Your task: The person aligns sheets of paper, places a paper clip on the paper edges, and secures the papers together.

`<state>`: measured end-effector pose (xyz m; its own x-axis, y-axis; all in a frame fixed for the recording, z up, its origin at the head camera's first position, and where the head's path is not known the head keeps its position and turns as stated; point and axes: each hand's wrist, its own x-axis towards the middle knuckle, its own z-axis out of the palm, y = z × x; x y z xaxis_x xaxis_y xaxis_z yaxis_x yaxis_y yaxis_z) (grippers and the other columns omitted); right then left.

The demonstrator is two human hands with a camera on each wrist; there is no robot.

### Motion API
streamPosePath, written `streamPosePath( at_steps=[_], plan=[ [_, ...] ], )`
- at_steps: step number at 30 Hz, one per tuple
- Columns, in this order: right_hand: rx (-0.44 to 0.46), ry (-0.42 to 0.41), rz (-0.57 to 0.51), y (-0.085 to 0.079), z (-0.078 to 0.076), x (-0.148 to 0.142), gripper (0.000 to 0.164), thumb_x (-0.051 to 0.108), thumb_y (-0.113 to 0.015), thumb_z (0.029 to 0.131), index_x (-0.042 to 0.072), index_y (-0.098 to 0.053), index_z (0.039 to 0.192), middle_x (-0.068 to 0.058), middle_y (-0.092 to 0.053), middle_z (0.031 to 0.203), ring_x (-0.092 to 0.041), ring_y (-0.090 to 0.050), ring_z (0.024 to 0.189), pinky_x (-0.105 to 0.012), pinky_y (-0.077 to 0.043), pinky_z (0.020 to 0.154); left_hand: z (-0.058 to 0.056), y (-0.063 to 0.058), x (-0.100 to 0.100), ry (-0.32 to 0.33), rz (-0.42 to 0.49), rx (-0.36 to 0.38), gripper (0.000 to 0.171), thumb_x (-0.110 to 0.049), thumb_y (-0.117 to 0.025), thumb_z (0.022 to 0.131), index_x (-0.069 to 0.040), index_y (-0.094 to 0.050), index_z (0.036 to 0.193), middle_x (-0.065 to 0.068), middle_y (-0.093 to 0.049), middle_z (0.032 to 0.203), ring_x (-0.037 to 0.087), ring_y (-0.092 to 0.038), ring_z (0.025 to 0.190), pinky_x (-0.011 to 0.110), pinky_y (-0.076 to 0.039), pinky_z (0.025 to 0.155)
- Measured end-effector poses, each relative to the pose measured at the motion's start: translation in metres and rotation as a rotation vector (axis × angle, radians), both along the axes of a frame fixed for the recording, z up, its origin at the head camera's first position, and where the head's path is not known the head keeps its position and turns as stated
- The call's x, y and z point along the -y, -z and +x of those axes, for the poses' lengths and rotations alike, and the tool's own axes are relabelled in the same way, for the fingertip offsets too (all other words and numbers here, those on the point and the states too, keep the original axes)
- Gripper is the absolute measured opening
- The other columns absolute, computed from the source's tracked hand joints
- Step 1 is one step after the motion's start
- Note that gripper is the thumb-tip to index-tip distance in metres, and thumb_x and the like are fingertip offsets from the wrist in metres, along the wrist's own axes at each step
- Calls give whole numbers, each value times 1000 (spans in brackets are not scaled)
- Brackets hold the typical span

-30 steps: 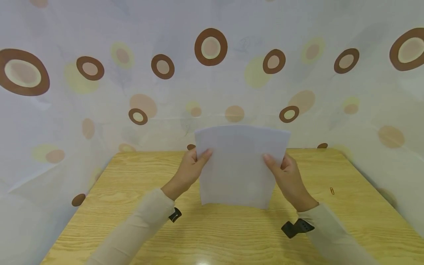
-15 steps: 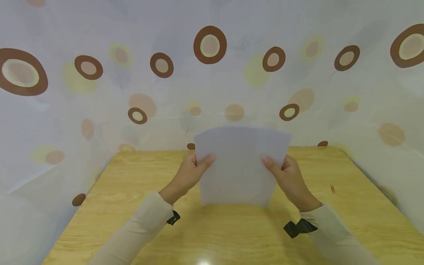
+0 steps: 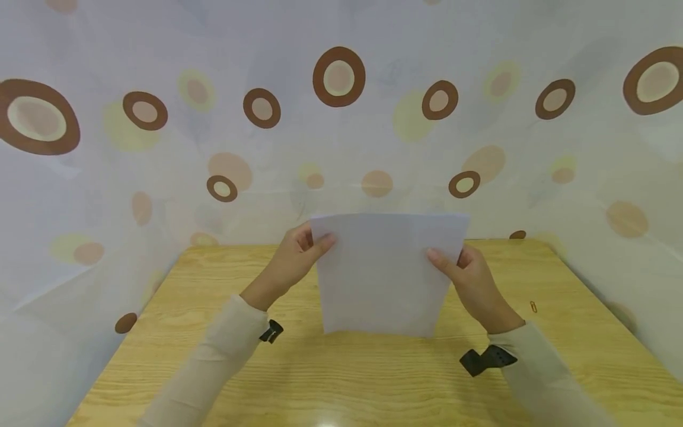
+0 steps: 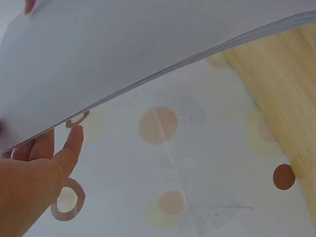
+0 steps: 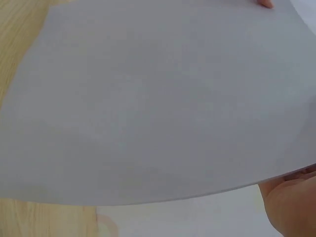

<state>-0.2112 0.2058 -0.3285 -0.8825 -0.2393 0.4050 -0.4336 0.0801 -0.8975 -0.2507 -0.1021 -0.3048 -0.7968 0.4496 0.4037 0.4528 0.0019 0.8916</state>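
A stack of white paper sheets [image 3: 386, 279] is held up over the table in the head view, its face toward me. At its upper left corner my left hand [image 3: 290, 255] pinches it, thumb in front and fingers behind. My right hand [image 3: 475, 284] grips the right edge a little lower, thumb on the front. In the left wrist view, several layered edges of the paper stack [image 4: 163, 71] show, with the left hand [image 4: 44, 168] at its side. The right wrist view is mostly filled by the paper [image 5: 148, 108]; the right hand [image 5: 291, 202] appears at its lower right.
A small orange-red paper clip [image 3: 533, 306] lies on the wooden table [image 3: 213, 332], right of the paper. White sheeting with brown, yellow and peach circles [image 3: 341, 142] surrounds the table at the back and both sides.
My left hand has shifted up and left along the paper's edge, toward its top corner. The right hand has moved slightly right. The paper's top edge is flatter and slightly lower.
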Motion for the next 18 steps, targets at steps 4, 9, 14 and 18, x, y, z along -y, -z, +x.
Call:
streamPosePath(
  at_steps=[4, 9, 14, 18],
  plan=[
    [-5, -27, -35, -6, -2, 0, 17, 11, -51, 100, 10, -60, 114, 1, -67, 105, -15, -66, 95, -27, -53, 82, 1, -12, 1, 1, 24, -53, 30, -14, -50, 101, -2, -57, 127, 13, -63, 111, 20, -62, 96, 33, -51, 85],
    [26, -77, -87, -6, -5, 4, 18, 10, -50, 100, 10, -60, 115, 0, -68, 105, -17, -67, 94, -31, -54, 80, 1, -15, -4, 7, 33, -25, 36, -19, -40, 105, -9, -49, 138, 9, -60, 113, 17, -59, 96, 31, -48, 87],
    [72, -18, -43, -8, -5, 8, 19, 19, -51, 101, 11, -60, 116, 2, -69, 104, -17, -67, 93, -31, -54, 80, 2, -14, -11, -47, 60, 19, 29, -21, -36, 106, -2, -57, 101, 2, -58, 92, 13, -57, 85, 26, -45, 80],
    [74, 47, -20, -15, -4, 10, 18, 22, -53, 100, 11, -61, 110, 4, -70, 100, -15, -68, 90, -28, -54, 78, 4, -17, -15, -97, 84, 16, 31, -19, -36, 106, -4, -50, 83, 2, -52, 81, 11, -52, 77, 24, -42, 72]
  ],
)
